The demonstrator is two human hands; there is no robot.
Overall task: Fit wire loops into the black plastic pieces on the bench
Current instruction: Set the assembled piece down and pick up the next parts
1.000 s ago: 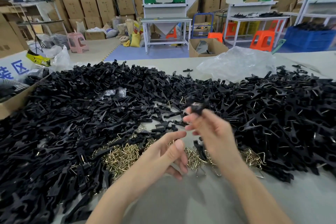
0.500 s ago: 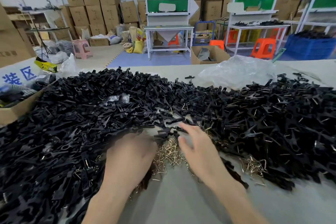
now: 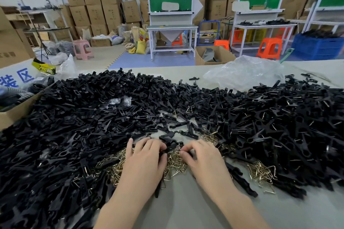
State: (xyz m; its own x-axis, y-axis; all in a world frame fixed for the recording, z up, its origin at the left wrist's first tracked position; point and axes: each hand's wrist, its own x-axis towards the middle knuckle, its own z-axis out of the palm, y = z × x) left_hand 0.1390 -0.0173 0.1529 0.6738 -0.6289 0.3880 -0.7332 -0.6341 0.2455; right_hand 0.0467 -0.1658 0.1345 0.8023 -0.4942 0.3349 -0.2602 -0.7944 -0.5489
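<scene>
Two hands: both down on the bench (image 3: 186, 210), by the middle of its near edge, in the gap between the heaps of black plastic pieces (image 3: 74, 126).
Left hand (image 3: 145, 160): fingers curled, thumb and forefinger pinching what looks like a single black piece (image 3: 168, 145).
Right hand (image 3: 202, 158): fingertips bent close together, down among the wire loops (image 3: 176, 165); I cannot tell whether they have caught one.
Key relation: the loops lie between the two sets of fingertips and just under them, with the right hand nearer. The black piece touches the left fingertips, its long axis slanting away toward the far edge and to the right.
Next move, I'd judge: a loop has only a short way to go leftward to meet the piece.
Change: a second ago the right hand held a piece up above the heap. Half a second ago both hands reached flatter and further apart. Now they are drawn close and curled.
</scene>
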